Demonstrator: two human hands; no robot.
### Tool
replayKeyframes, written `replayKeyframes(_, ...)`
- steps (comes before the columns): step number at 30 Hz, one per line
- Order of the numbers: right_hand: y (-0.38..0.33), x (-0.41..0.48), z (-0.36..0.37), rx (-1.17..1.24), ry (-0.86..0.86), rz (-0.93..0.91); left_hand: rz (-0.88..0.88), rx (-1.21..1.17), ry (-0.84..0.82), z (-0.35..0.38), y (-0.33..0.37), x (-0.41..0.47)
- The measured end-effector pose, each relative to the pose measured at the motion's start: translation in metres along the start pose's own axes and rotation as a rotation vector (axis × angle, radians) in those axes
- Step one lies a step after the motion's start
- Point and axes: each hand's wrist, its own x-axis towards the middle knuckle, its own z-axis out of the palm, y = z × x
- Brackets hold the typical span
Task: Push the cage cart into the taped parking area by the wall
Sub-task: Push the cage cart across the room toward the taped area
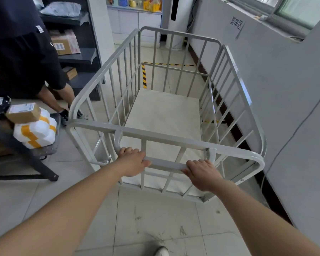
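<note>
A light grey cage cart with barred sides and an empty pale floor fills the middle of the head view, close to the right wall. My left hand and my right hand both grip its horizontal handle bar at the near end. Black-and-yellow floor tape marks the parking area; a corner of it shows through the cart's far bars, and a short strip shows by the wall. A paper sign hangs on the wall above.
Another person in dark clothes bends at the left beside the cart's near left corner. A platform trolley with parcels stands at left. Dark shelving with boxes lies behind, and a white standing unit sits at the far end. The white wall runs along the right.
</note>
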Motion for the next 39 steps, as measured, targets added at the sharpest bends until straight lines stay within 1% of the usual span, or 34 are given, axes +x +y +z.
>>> replayKeyframes(5, 0.015, 0.044, -0.014, -0.006, 0.014, -0.015, 0.002, -0.005, -0.005, -0.024, -0.012, 0.043)
replayKeyframes(10, 0.035, 0.094, -0.022, 0.001, -0.072, 0.02, -0.006, 0.004, -0.004, -0.049, -0.022, 0.087)
replayKeyframes(14, 0.049, 0.128, -0.032, 0.008, -0.098, 0.024, -0.003, 0.005, -0.011, -0.07, -0.027, 0.119)
replayKeyframes(32, 0.098, 0.261, -0.067, 0.012, -0.105, 0.069, 0.034, -0.008, -0.022, -0.143, -0.058, 0.253)
replayKeyframes(39, 0.112, 0.32, -0.084, 0.022, -0.132, 0.083, 0.033, 0.041, -0.015, -0.174, -0.075, 0.309)
